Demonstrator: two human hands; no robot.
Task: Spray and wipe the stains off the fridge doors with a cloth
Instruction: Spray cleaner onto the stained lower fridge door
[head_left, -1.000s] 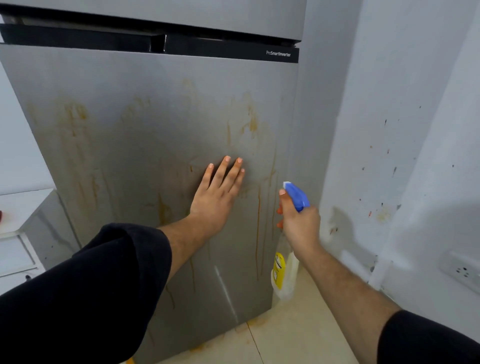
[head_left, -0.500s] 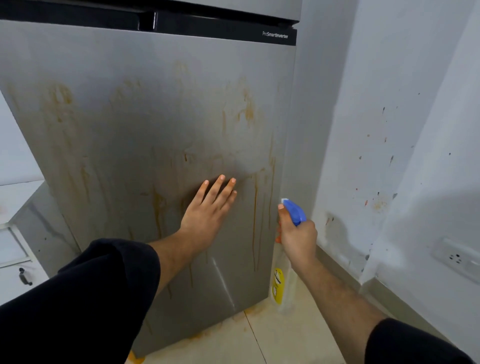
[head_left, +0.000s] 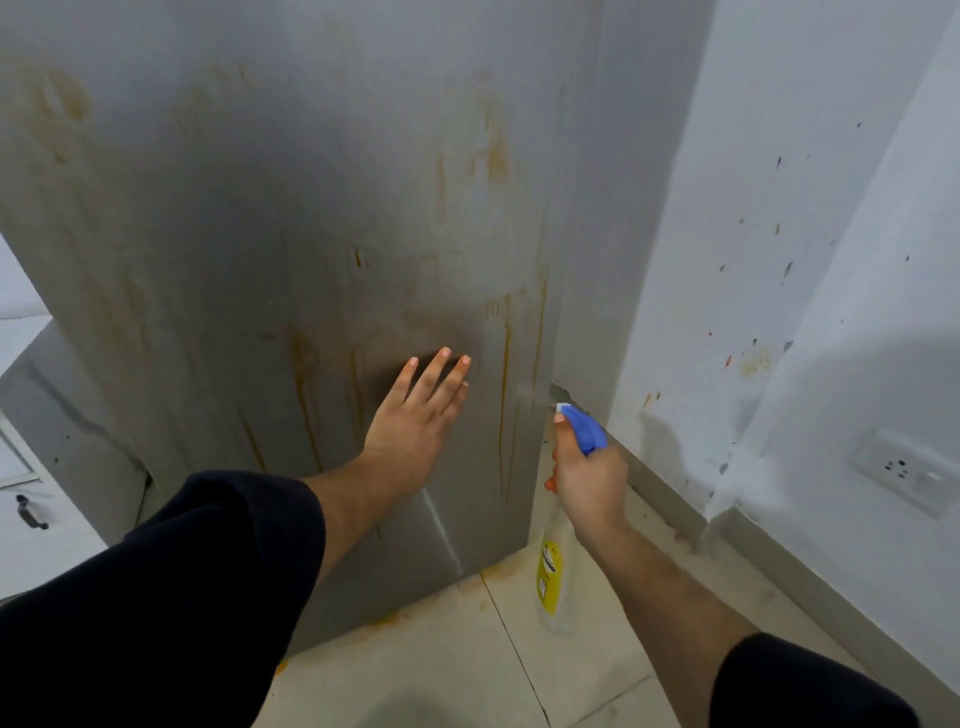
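both hands lower now: left hand (head_left: 415, 421) flat (fingers spread) on fridge door (head_left: 260, 234), right hand (head_left: 589, 475) gripping spray bottle (head_left: 558, 566).

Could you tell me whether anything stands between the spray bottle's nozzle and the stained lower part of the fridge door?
Nothing visible does. The spray bottle points at the orange streaks beside it; the left hand lies flat further left.
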